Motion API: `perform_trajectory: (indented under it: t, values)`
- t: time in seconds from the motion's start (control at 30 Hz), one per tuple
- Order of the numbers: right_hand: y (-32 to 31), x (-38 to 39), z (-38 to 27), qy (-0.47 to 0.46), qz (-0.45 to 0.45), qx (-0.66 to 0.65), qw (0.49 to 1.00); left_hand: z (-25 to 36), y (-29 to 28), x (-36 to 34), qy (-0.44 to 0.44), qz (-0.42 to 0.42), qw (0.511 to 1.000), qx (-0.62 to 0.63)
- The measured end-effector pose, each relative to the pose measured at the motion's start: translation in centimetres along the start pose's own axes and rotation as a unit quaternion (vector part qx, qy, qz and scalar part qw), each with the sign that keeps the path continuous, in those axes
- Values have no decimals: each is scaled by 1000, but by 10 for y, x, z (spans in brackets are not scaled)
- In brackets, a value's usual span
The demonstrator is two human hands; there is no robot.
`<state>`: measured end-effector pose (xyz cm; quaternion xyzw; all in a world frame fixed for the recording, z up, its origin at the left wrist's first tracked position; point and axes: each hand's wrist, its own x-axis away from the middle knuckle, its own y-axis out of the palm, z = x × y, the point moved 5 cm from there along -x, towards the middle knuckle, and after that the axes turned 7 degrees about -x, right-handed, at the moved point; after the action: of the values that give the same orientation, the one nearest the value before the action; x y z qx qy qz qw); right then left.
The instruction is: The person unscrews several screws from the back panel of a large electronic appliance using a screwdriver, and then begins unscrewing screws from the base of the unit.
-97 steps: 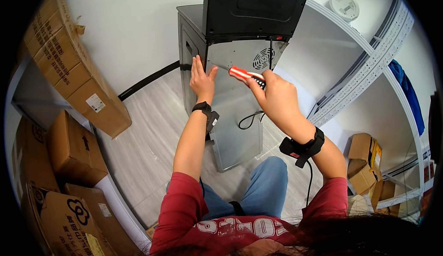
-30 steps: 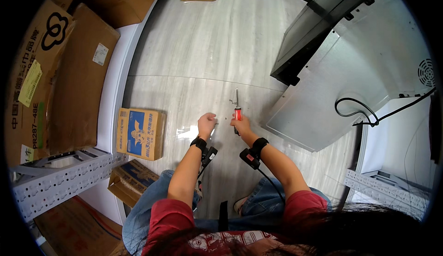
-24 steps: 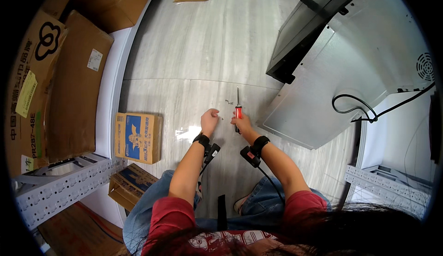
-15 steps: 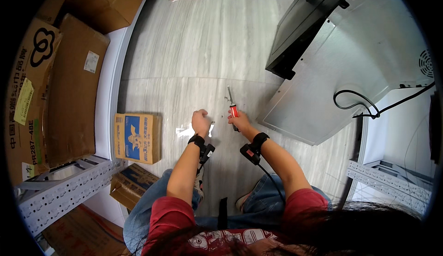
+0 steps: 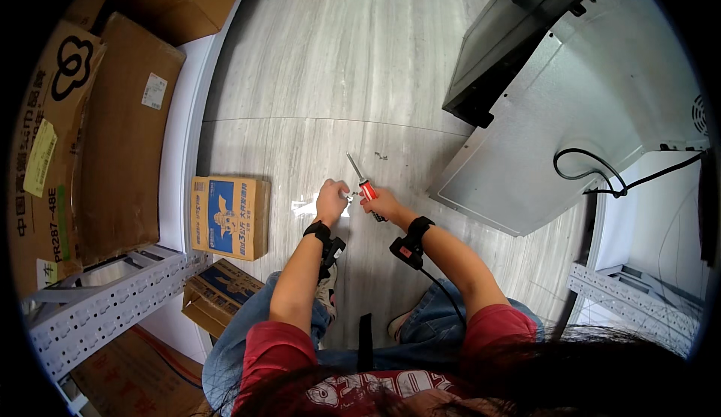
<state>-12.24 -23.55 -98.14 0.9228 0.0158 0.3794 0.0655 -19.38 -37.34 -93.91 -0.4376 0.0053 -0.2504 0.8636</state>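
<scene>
My right hand (image 5: 382, 205) is wrapped round the red-and-black handle of a screwdriver (image 5: 367, 189). Its metal shaft slants up and to the left, with the tip over the floor. My left hand (image 5: 330, 202) is close by on the left, fingers curled in; small shiny bits show beside its fingertips, and whether they are held or lie on the floor I cannot tell. Beyond the screwdriver, several tiny metal pieces (image 5: 381, 156), like screws, lie on the floor.
A large metal appliance casing (image 5: 556, 116) with a black cable (image 5: 593, 163) stands on the right. At the left, cardboard boxes (image 5: 120, 139) sit on a white shelf (image 5: 197, 79). A smaller yellow-brown carton (image 5: 255, 218) and an open carton (image 5: 206, 304) are near my left leg.
The screwdriver has swung from nearly upright in the picture to leaning left, its tip moving away from the small metal pieces. My right hand has come closer to my left. The view has shifted slightly.
</scene>
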Motion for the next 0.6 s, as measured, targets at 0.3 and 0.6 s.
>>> perform_trajectory:
  t: [0.3, 0.6]
  values:
    - [4, -2, 5, 8, -5, -12, 1000, 3, -2, 4, 16, 16, 999, -25]
    - [7, 1, 8, 45, -7, -27, 999, 1, -1, 2, 5, 12, 1000, 5]
